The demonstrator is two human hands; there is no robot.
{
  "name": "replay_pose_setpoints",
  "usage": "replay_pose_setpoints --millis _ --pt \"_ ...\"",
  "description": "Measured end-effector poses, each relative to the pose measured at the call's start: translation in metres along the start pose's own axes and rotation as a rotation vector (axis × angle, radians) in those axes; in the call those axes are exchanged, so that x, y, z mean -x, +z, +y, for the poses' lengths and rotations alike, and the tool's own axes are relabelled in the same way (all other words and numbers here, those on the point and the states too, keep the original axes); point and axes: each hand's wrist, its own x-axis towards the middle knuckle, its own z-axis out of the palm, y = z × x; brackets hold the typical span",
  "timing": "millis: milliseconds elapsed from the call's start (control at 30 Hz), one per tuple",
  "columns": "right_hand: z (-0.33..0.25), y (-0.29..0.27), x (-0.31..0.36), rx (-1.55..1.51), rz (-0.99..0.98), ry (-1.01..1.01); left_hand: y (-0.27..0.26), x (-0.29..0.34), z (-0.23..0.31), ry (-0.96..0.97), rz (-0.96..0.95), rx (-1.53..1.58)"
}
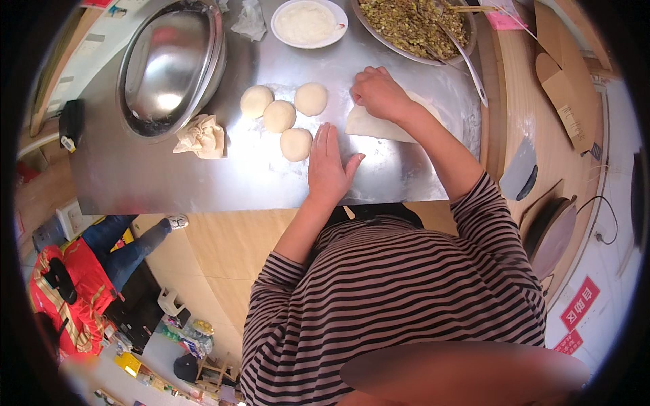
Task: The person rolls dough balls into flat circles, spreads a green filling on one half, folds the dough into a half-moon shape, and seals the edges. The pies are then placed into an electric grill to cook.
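My left hand (328,168) lies with fingers stretched out and thumb apart, touching or very close to the nearest dough ball (296,145). Several round pale dough balls (279,117) sit grouped to its upper left. On the right is a flat piece of dough (376,127), partly covered by my right hand and forearm. My right hand (380,93) is curled at the upper left edge of this dough, its fingers closed on that edge. The fingertips are mostly hidden under the hand.
Beyond stand a white bowl of flour (306,24) and a large bowl of chopped filling (413,27) with a spoon. A big metal bowl (169,68) and crumpled brown paper (201,137) are left. A scraper (520,169) lies right. A person in red (74,294) is lower left.
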Motion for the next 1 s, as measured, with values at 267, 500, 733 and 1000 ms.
replay_pose_setpoints --millis 267,500,733,1000 --pt "0.005 0.007 0.009 -0.083 0.180 -0.145 0.007 -0.010 0.000 0.040 0.038 0.009" --pt "0.017 0.011 0.021 -0.109 0.285 -0.251 0.020 -0.043 0.001 0.105 0.060 -0.084" --pt "0.015 0.009 0.013 -0.119 0.175 -0.092 0.019 -0.037 -0.001 0.073 0.119 -0.030" --pt "-0.010 -0.001 0.002 -0.151 -0.063 -0.206 0.008 -0.003 0.001 -0.036 0.089 0.054"
